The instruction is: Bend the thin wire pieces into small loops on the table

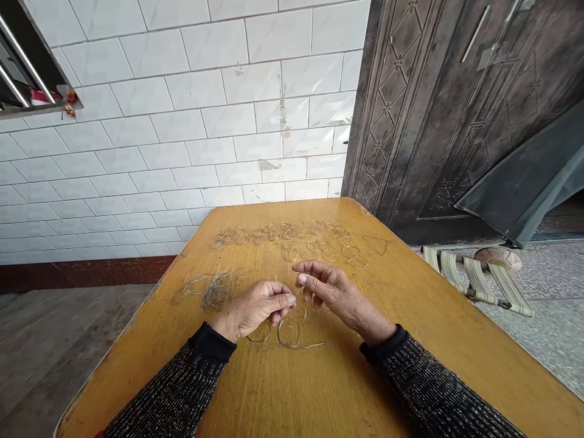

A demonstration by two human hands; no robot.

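My left hand (263, 304) is closed, its thumb and forefinger pinching a thin metal wire (305, 314). Just to the right, my right hand (331, 291) has its thumb and curled fingers at the wire's upper part, closed lightly around it; the exact contact is partly hidden. Beneath the hands, a bent wire loop (289, 333) with a straight tail hangs over or rests on the tabletop; which of these I cannot tell. A tangled bundle of loose wires (218, 288) lies left of my left hand. Beyond the hands, several small wire coils (259, 236) lie in rows.
The wooden table (365, 389) reaches to a white tiled wall (196, 121). A thin bent wire (378, 243) lies near its far right edge. Right of the table are a dark patterned door (410, 121), a striped strap seat (479, 278) and a ball (498, 258).
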